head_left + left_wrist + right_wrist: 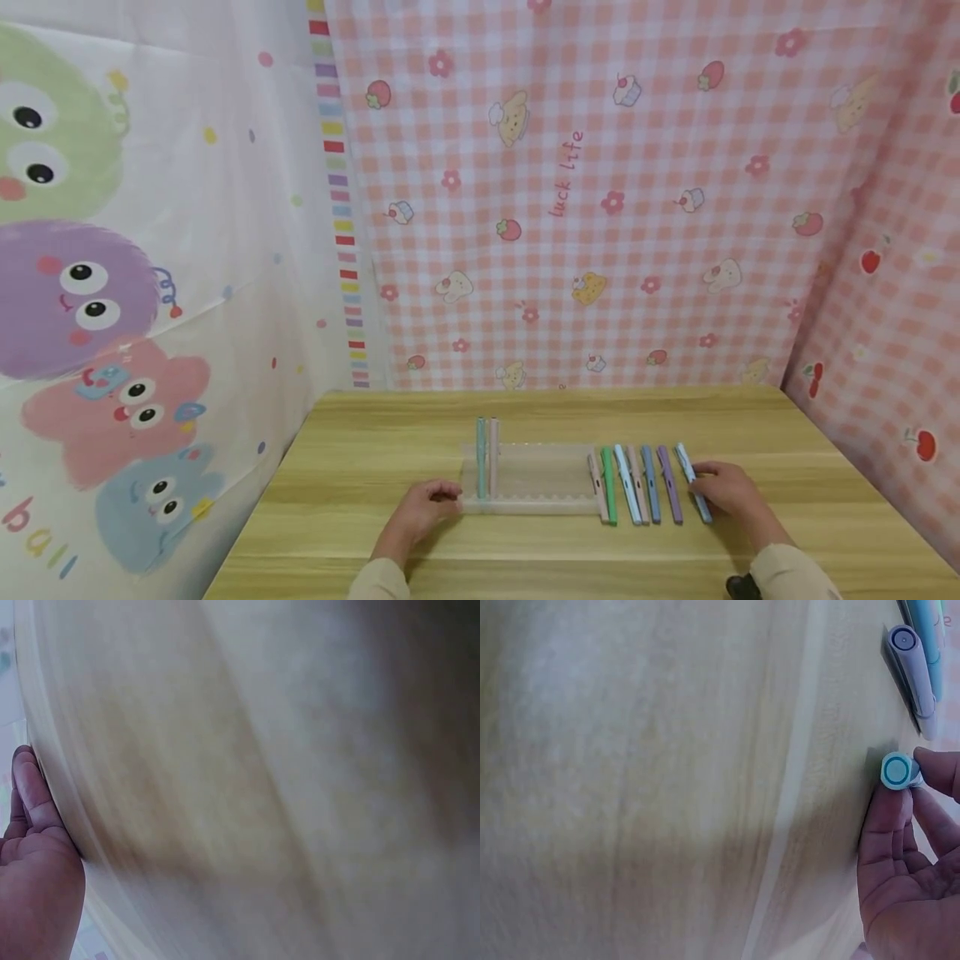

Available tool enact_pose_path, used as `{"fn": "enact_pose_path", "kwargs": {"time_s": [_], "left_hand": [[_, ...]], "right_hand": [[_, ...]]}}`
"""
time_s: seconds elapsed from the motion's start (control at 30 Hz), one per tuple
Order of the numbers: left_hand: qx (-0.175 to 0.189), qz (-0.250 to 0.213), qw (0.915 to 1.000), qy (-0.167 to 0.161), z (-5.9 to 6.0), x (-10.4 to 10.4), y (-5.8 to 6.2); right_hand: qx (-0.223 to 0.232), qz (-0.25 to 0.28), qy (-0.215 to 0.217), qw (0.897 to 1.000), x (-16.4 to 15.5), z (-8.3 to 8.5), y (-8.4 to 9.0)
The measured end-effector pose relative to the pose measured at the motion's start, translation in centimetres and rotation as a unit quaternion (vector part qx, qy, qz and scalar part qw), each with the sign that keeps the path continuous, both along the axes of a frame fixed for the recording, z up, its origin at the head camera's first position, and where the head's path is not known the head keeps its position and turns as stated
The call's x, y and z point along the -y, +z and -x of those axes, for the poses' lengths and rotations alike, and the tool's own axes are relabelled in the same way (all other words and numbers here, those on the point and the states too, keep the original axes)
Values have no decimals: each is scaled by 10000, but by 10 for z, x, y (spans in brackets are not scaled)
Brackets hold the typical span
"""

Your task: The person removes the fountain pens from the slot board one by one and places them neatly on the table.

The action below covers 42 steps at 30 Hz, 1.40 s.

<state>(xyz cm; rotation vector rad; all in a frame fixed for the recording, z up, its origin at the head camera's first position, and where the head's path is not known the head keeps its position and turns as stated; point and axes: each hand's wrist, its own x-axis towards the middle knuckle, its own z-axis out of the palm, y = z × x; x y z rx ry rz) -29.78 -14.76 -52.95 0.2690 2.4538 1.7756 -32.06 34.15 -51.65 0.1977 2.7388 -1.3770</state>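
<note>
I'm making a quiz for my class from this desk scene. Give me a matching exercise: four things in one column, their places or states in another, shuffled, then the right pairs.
Things:
1. left hand
2. right hand
3. green pen
4. teal pen

Places or states:
A. lies flat on the table in the row of pens
B. rests at the clear rack's left end
C. stands upright in the rack
D. pinches the light blue pen

Pairs: 1-B, 2-D, 3-A, 4-C

The pink script words "luck life" are running slantwise up the pink-and-white checked cloth backdrop (570,208) hanging at the far side of the scene, while coloured letters reading roughly "ball" are showing at the near left bottom of the white monster-print curtain (150,250).
</note>
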Motion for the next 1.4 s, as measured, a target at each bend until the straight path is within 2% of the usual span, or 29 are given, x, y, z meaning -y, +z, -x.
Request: {"fn": "enact_pose_path", "kwargs": {"time_s": [0.1, 0.63, 0.73, 0.97, 1.1, 1.27, 1.4], "left_hand": [[-28, -10, 10000, 2, 0, 0, 0], [-72, 100, 9999, -15, 0, 2, -3], [-48, 116, 9999, -44, -1, 2, -2], [37, 242, 9997, -81, 0, 2, 2], [76, 294, 9995, -34, 0, 2, 2], [124, 174, 9998, -36, 1, 1, 2], [132, 94, 9999, -28, 1, 2, 2]], "right_hand": [[-96, -234, 17, 9997, 2, -2, 1], [-46, -530, -58, 9986, 3, -10, 8], [25, -466, -137, 9988, 1, -9, 9], [-113, -100, -252, 9996, 3, -6, 21], [-241, -136, -264, 9993, 17, -4, 33], [-467, 338, -279, 9979, 50, -3, 48], [-678, 589, -117, 9959, 83, -2, 58]]}}
